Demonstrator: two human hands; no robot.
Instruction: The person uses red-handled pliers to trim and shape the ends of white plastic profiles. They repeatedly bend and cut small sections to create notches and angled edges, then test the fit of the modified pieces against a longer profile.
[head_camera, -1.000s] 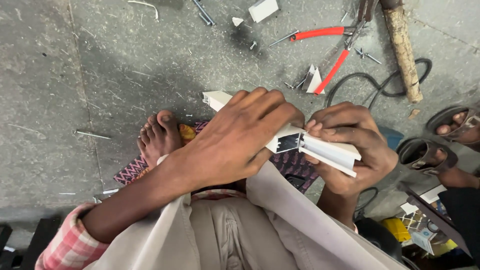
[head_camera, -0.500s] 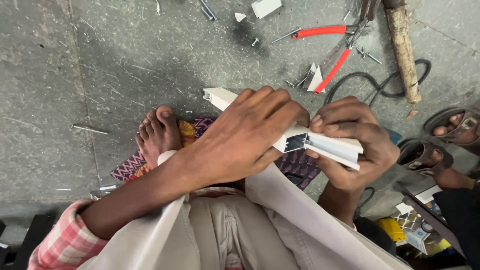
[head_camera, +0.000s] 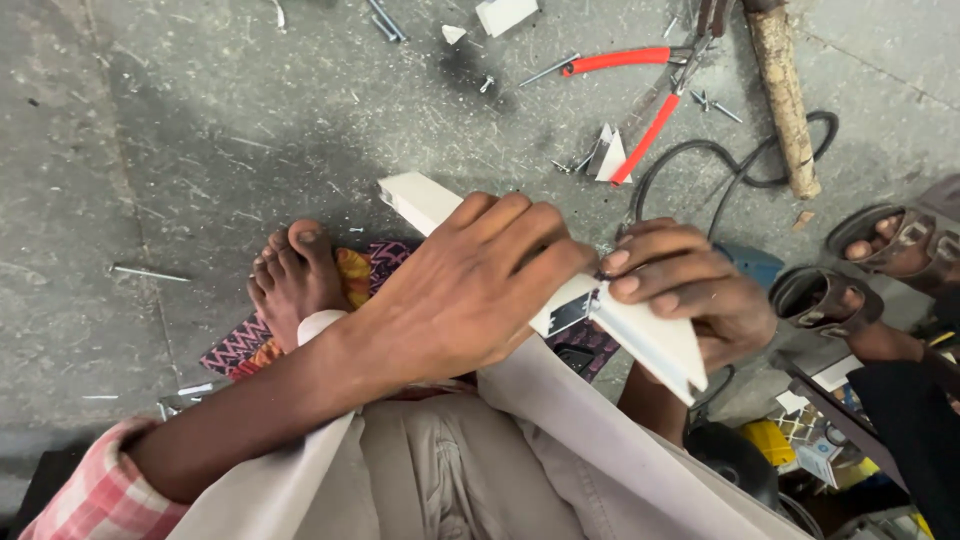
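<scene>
Grey concrete floor (head_camera: 180, 130), scratched and littered with screws and offcuts, lies under a person who sits with both hands on a white strip (head_camera: 640, 335), a hollow plastic channel held above the lap. Left hand (head_camera: 470, 290) lies over the strip's middle with fingers curled down around it, closed on it; the strip's far end pokes out past the knuckles toward the floor. Right hand (head_camera: 690, 290) grips the near part, fingertips pressed on top and thumb hidden underneath, so it too is closed on the strip. Between the two hands a dark notch or break (head_camera: 572, 314) shows in the white wall, with a ragged edge. By my reading the strip is already cut or cracked partway at that spot and is not yet in two pieces; whether it is being bent or snapped I cannot tell. Beyond the hands, a bare foot (head_camera: 295, 280) rests on a patterned mat (head_camera: 240, 345). Farther out lie red-handled pliers (head_camera: 640, 95), a small white offcut (head_camera: 610, 155), a black cable (head_camera: 730, 165) and a wooden handle (head_camera: 780, 95). Another person's sandalled feet (head_camera: 880, 240) sit at the right edge.
</scene>
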